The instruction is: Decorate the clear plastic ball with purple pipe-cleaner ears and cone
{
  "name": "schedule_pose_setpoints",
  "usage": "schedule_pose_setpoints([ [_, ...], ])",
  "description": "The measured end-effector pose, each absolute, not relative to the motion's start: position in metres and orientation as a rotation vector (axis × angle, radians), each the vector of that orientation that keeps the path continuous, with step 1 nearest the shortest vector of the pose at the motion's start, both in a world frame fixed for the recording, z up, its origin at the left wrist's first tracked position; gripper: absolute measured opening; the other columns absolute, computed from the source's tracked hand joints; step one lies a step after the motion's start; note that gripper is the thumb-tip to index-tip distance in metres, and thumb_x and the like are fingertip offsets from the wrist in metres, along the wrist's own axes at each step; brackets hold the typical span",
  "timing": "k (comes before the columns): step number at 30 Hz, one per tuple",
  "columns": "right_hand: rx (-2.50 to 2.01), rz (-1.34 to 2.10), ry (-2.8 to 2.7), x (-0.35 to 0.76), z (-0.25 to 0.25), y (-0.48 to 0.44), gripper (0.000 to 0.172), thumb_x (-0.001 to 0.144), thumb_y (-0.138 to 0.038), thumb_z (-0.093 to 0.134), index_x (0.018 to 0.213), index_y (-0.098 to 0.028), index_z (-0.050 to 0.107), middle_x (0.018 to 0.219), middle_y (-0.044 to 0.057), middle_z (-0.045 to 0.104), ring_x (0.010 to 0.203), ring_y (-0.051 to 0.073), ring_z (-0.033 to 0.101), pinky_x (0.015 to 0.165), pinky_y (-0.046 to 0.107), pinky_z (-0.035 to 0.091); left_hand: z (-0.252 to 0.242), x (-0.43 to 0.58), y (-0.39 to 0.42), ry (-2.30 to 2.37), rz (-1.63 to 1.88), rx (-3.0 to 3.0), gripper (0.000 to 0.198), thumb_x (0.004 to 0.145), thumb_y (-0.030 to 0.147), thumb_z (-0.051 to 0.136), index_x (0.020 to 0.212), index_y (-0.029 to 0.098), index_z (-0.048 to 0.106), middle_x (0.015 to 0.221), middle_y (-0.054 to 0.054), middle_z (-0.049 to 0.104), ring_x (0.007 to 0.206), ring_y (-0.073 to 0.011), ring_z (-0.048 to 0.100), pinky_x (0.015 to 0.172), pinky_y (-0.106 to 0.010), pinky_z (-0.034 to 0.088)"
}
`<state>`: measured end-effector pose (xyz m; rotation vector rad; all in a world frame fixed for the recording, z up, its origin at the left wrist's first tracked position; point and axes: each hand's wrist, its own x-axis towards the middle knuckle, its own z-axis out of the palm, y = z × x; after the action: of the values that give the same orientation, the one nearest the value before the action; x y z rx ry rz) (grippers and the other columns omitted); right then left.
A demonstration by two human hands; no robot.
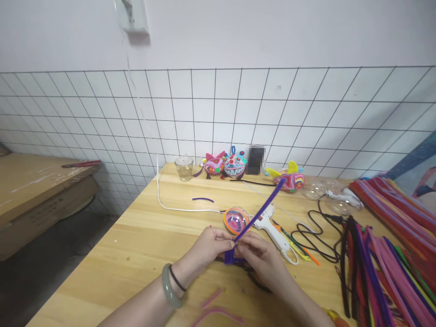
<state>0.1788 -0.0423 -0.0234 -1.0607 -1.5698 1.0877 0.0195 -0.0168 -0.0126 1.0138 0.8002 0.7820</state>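
Observation:
Between my two hands is a purple pipe cleaner (262, 209), its long free end slanting up to the right and a folded part hanging below the fingertips. My left hand (214, 245) pinches it from the left, with a green bangle and a black band on that wrist. From the other side my right hand (260, 252) grips it close to the same spot. Just beyond the fingers lies a clear dome (236, 220) with an orange rim and swirls of coloured pipe cleaner inside. A white glue gun (274, 231) rests right of the dome.
Colourful fish-like figures (234, 165) stand at the back beside a glass cup (184, 168). Bundles of pipe cleaners (378, 272) fill the right side, near a looped black cable (315, 231). Pink pieces (218, 311) lie in front; a white cord (184, 210) crosses the table (136, 254).

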Motion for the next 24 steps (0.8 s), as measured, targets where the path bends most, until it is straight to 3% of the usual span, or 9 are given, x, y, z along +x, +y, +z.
schedule_pose_setpoints([
  [6,-1.048,0.896,-1.778,0.182,-0.023,-0.043,0.021,0.085,-0.024,0.051,0.094,-0.022,0.071,0.083,0.006,0.063,0.078,0.019,0.059,0.071,0.03,0.05,-0.011,0.021,-0.017,0.835,0.803,0.989,0.013,0.058,0.023,0.07,0.062,0.011,0.07,0.057,-0.004,0.067,0.049,-0.0108,0.054,0.053,-0.023,0.039],
  [13,-0.952,0.594,-2.049,0.188,-0.02,-0.043,0.034,0.088,-0.012,0.042,0.112,-0.025,0.063,0.092,0.007,0.064,0.083,0.017,0.06,0.073,0.028,0.051,-0.017,0.018,-0.014,0.851,0.807,1.065,0.012,0.062,0.017,0.059,0.063,0.011,0.069,0.046,0.002,0.056,0.039,-0.0047,0.037,0.044,-0.019,0.026],
  [19,-0.939,0.299,-2.252,0.191,-0.018,-0.044,0.042,0.087,-0.006,0.038,0.122,-0.021,0.056,0.105,0.013,0.065,0.094,0.019,0.062,0.079,0.032,0.052,-0.013,0.019,-0.014,0.828,0.802,0.971,0.013,0.06,0.023,0.068,0.067,0.012,0.071,0.06,-0.003,0.067,0.051,-0.0101,0.054,0.052,-0.021,0.038],
  [24,-0.952,0.517,-2.159,0.191,-0.014,-0.045,0.042,0.086,-0.009,0.038,0.12,-0.023,0.057,0.109,0.01,0.065,0.097,0.019,0.062,0.083,0.033,0.051,-0.006,0.021,-0.015,0.848,0.864,1.015,0.01,0.057,0.023,0.07,0.063,0.014,0.07,0.056,-0.001,0.066,0.048,-0.0089,0.053,0.052,-0.02,0.04],
])
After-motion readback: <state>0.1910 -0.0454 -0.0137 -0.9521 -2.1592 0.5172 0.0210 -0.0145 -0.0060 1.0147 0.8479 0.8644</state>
